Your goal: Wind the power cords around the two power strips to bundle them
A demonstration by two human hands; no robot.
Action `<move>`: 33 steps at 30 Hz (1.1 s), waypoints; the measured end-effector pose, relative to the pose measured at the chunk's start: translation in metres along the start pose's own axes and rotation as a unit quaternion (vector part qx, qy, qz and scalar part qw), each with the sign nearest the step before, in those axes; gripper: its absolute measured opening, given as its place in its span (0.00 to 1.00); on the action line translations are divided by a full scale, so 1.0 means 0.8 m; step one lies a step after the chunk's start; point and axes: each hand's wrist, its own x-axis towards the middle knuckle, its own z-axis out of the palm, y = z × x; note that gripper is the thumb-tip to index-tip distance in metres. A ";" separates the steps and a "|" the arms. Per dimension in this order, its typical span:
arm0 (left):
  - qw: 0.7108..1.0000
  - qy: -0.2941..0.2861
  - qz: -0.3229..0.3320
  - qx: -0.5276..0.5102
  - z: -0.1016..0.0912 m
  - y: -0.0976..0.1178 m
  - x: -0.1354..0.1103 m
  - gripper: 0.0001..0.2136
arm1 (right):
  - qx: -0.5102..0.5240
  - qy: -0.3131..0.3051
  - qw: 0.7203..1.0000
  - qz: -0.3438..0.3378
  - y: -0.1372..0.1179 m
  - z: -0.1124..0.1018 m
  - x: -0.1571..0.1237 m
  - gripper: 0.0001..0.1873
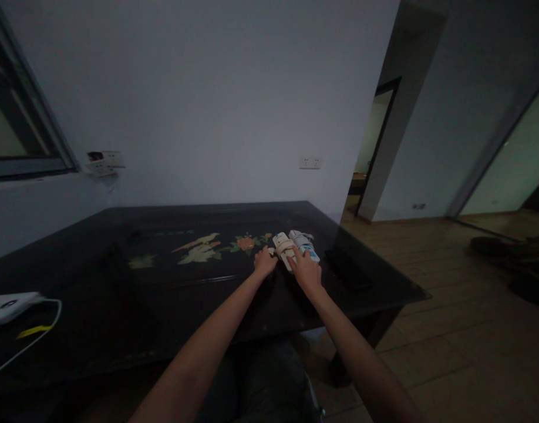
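Observation:
A cream power strip [279, 238] with its cord wound round its middle lies on the dark table. My right hand [306, 270] grips its near end, fingers and thumb closed over it. Just to the left, my left hand [264, 262] is closed, its fingertips at a small pale piece beside the strip that looks like the cord's plug. Close on the right of the cream strip is a white power strip [299, 238], also with a cord wrapped round it and some blue print. My right hand hides part of both strips.
The glossy black table [172, 311] has a bird and flower picture on its top. A dark flat object [349, 271] lies to the right. At the left edge sits a white device [12, 306] with a white cable and a yellow tag [33, 331]. A wall socket [310, 163] is behind.

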 end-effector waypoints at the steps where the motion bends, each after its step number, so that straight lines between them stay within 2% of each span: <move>1: 1.000 0.007 0.001 -0.002 0.000 -0.001 -0.002 0.21 | 0.004 0.003 1.000 -0.002 0.001 -0.001 -0.001 0.26; 4: 0.999 0.022 0.010 -0.034 -0.003 -0.004 -0.007 0.26 | 0.014 0.006 1.000 -0.004 0.002 -0.005 -0.006 0.25; 10: 0.996 0.028 0.055 -0.065 -0.011 -0.010 -0.011 0.24 | 0.025 -0.006 1.000 -0.001 0.004 -0.008 -0.017 0.25; 17: 0.992 -0.016 0.114 -0.053 -0.005 -0.008 -0.018 0.21 | 0.028 -0.022 0.999 -0.017 0.002 -0.004 -0.024 0.27; 25: 0.990 -0.030 0.123 -0.068 -0.006 -0.015 -0.011 0.22 | 0.018 -0.029 0.999 -0.027 -0.004 -0.004 -0.021 0.27; 33: 0.985 -0.030 0.109 -0.128 -0.014 -0.015 -0.015 0.22 | 0.029 -0.007 0.999 -0.029 -0.003 0.000 -0.020 0.27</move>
